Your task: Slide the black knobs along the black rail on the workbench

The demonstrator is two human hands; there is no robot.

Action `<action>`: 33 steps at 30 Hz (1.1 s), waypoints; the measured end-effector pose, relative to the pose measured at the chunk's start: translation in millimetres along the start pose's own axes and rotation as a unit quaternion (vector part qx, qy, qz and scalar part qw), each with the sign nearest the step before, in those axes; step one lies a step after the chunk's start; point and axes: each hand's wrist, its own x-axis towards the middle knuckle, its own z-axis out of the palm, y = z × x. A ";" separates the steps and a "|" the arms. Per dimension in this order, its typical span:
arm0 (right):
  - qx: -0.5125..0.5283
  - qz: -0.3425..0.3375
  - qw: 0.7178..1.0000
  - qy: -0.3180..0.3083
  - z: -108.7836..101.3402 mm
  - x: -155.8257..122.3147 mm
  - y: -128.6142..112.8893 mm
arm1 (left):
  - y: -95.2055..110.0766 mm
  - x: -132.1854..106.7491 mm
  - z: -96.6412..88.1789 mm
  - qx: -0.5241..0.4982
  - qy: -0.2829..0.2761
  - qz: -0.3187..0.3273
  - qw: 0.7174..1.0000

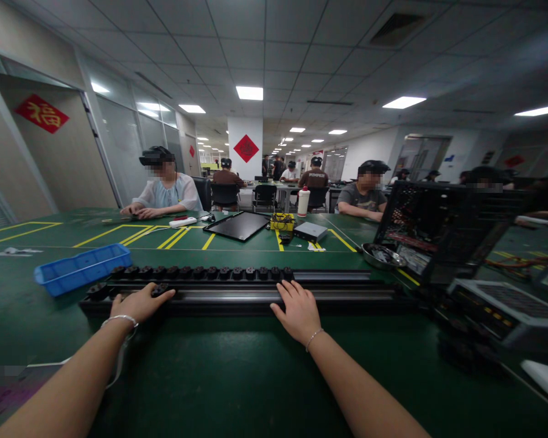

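Observation:
In the head view a long black rail assembly (237, 296) lies across the green table in front of me. A row of several black knob-like pieces (210, 272) lines its far track, leaving the right end of that track bare. My left hand (139, 304) is at the left part of the near track, with a single black knob-like piece (161, 290) between thumb and index finger. Another such piece sits further left on that track. My right hand (298, 309) rests on the rail right of centre, fingers stretched out, holding nothing.
A blue plastic bin (83, 267) stands at the back left. To the right are an open computer case (452, 225), a metal bowl (383, 255) and a power supply unit (506, 310). A flat black panel (238, 225) lies further back. Two people sit across the table.

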 end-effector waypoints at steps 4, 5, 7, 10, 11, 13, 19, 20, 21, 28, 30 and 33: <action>0.004 -0.001 1.000 -0.001 -3.1 0.0 -0.9 | 0.4 -0.9 -0.7 0.000 -0.006 0.001 1.000; 0.005 -0.002 1.000 0.000 -3.4 0.0 -1.0 | 0.6 -1.2 -0.6 0.001 -0.006 0.001 1.000; 0.005 -0.003 1.000 0.001 -3.1 0.1 -1.1 | 1.0 -1.7 -0.4 0.004 -0.005 0.001 1.000; 0.001 -0.003 1.000 0.000 -1.4 0.3 -0.8 | 1.5 -2.1 -0.1 0.005 0.001 0.004 1.000; 0.001 -0.004 1.000 0.001 -0.9 0.3 -0.6 | 1.5 -2.0 -0.1 0.005 0.002 0.005 1.000; 0.001 -0.006 1.000 0.004 -0.3 0.3 -0.4 | 1.4 -1.7 -0.1 0.007 0.001 0.006 1.000; -0.001 -0.003 1.000 0.001 -1.9 -0.1 -1.1 | 0.8 -1.0 -0.3 0.011 -0.002 0.004 1.000; 0.001 -0.003 1.000 0.001 -2.1 -0.2 -1.2 | 0.8 -1.1 -0.4 0.010 -0.002 0.005 1.000; 0.003 -0.004 1.000 0.002 -2.2 -0.3 -1.3 | 0.9 -1.3 -0.6 0.008 -0.001 0.006 1.000; 0.004 -0.001 1.000 0.001 -2.7 0.0 -1.5 | 4.1 -4.8 -3.3 0.009 -0.010 -0.002 1.000; 0.007 -0.001 1.000 0.002 -2.9 0.0 -1.5 | 4.9 -5.4 -4.1 0.011 -0.015 -0.005 1.000; 0.011 -0.003 1.000 0.009 -1.6 -0.3 -1.0 | 5.2 -5.5 -4.2 0.013 -0.022 -0.008 1.000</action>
